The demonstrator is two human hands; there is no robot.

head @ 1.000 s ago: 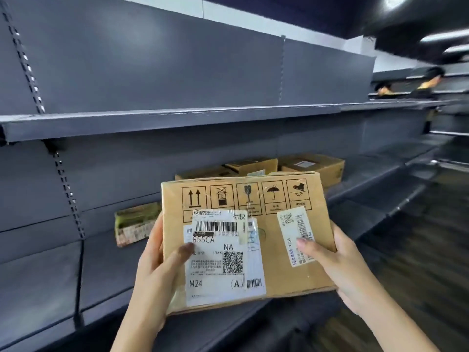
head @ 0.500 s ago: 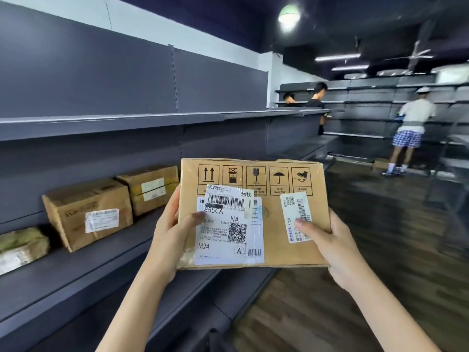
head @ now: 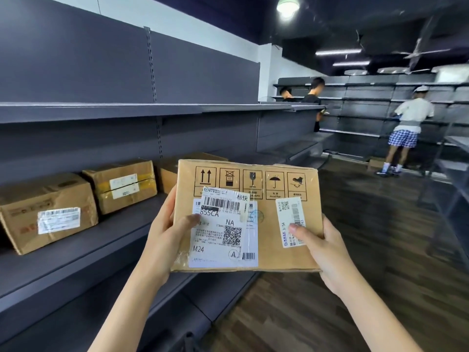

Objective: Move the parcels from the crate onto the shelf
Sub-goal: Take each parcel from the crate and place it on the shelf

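I hold a flat brown cardboard parcel [head: 266, 240] with white shipping labels in front of me, label side facing me. My left hand [head: 166, 232] grips its left edge, thumb on the big label. My right hand [head: 322, 250] grips its right edge, thumb on the small label. The parcel hangs in the air just off the front edge of the grey shelf [head: 83, 250]. On that shelf stand three brown parcels: one at the far left [head: 45, 212], one beside it [head: 121, 185], and a third [head: 168, 174] partly hidden behind the held parcel. The crate is out of sight.
A higher grey shelf board [head: 127, 110] runs above the parcels. A lower shelf [head: 223, 293] sticks out below my hands. Wooden floor [head: 380, 275] opens to the right. Three people stand at far shelving, one in a white shirt [head: 406, 125].
My view has swung to the right along the aisle, so the shelved parcels slid left and then drew nearer. Both hands keep the same grip on the parcel.
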